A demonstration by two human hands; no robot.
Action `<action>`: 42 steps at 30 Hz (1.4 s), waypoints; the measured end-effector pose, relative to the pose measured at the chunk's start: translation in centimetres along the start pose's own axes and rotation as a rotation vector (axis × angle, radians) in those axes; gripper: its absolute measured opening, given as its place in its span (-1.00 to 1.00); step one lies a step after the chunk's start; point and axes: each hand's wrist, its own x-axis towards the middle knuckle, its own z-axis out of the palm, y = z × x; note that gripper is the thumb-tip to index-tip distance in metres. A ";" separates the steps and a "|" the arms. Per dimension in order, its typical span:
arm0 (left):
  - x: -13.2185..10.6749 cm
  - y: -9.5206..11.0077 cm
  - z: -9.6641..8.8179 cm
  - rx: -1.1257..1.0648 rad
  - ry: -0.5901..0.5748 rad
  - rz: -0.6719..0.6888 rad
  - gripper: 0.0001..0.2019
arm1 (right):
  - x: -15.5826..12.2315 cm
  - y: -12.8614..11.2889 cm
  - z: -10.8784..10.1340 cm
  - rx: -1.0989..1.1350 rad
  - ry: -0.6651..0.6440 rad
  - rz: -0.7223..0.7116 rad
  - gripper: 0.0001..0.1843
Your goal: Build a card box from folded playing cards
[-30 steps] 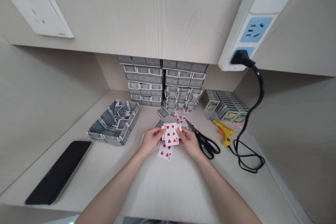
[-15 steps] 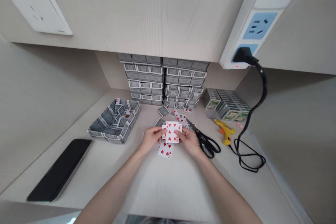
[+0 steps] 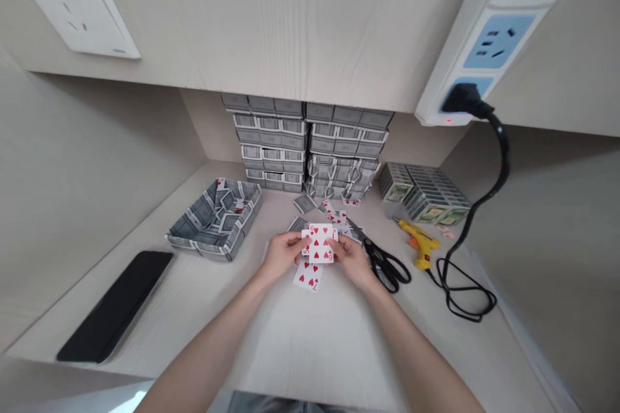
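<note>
Between my two hands a six of hearts playing card (image 3: 320, 243) is held upright, crossing over a sideways five of hearts whose ends stick out on both sides. My left hand (image 3: 283, 253) pinches the left edge of these cards, with its thumb on the front. At the right edge, my right hand (image 3: 352, 259) grips them the same way. Just below lies a seven of hearts (image 3: 308, 276) on the desk, its top hidden by the held cards. Scissors with black handles (image 3: 387, 266) lie right beside my right hand. Loose cards (image 3: 305, 204) are scattered behind.
A box made of folded cards (image 3: 213, 222) stands left, holding loose cards. A black phone-like slab (image 3: 116, 305) lies nearer. Stacked card boxes (image 3: 276, 139) rise at the back. Right are card packs (image 3: 426, 190) and a yellow glue gun (image 3: 420, 244), its cord near a power strip (image 3: 484, 45).
The whole view has shifted slightly, so things sit a little further right. Both hands keep the same grip on the crossed cards.
</note>
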 end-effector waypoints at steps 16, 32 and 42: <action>-0.2 0.6 0.0 0.007 0.017 -0.014 -0.69 | -0.1 0.3 -0.2 -0.040 0.008 0.006 -0.61; -0.3 0.6 -0.1 0.018 -0.015 -0.026 -0.69 | 0.0 0.5 -0.3 -0.048 0.018 0.008 -0.63; -1.0 2.6 -1.4 -0.202 -0.231 -0.140 -0.66 | -0.3 -0.1 -0.3 0.031 0.034 -0.007 -0.58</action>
